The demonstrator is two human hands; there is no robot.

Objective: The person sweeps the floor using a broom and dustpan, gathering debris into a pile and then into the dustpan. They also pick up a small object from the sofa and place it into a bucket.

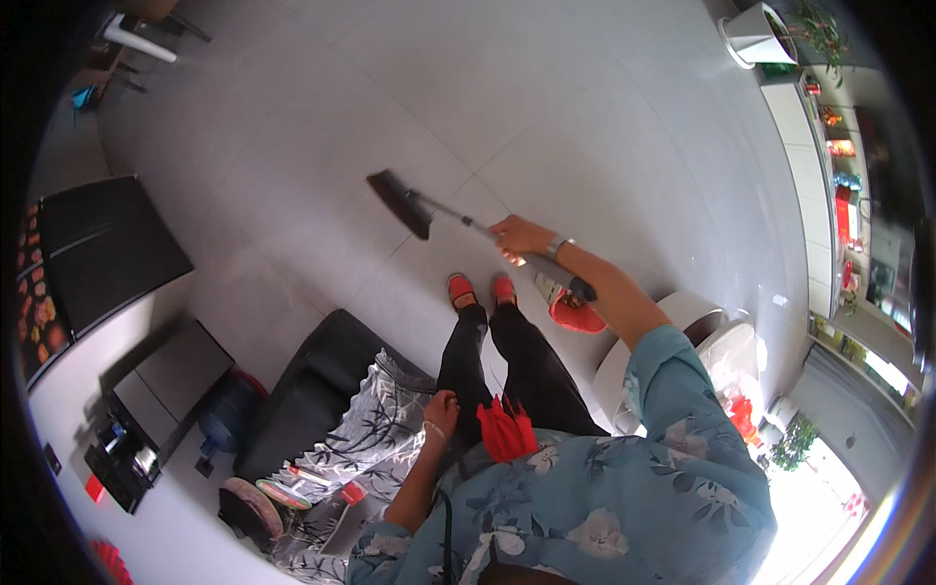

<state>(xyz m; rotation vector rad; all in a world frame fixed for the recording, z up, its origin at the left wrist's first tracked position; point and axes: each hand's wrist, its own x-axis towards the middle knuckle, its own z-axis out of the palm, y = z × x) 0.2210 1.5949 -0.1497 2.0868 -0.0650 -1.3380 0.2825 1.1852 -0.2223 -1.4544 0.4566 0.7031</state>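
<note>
My right hand is closed around the grey handle of a broom, whose dark brush head is tilted over the grey tiled floor ahead of my feet. The thick end of the handle runs back beneath my right forearm. Low beside my left thigh, my left hand has bent fingers; whether it holds anything cannot be told. A red cloth hangs at my waist. Behind the broom handle, to the right of my red shoes, a red bin or bag is partly hidden.
A black sofa with a patterned cover stands at my left. Close on the right is a round white table. A long white cabinet lines the right side, near a white plant pot. A black cabinet stands far left.
</note>
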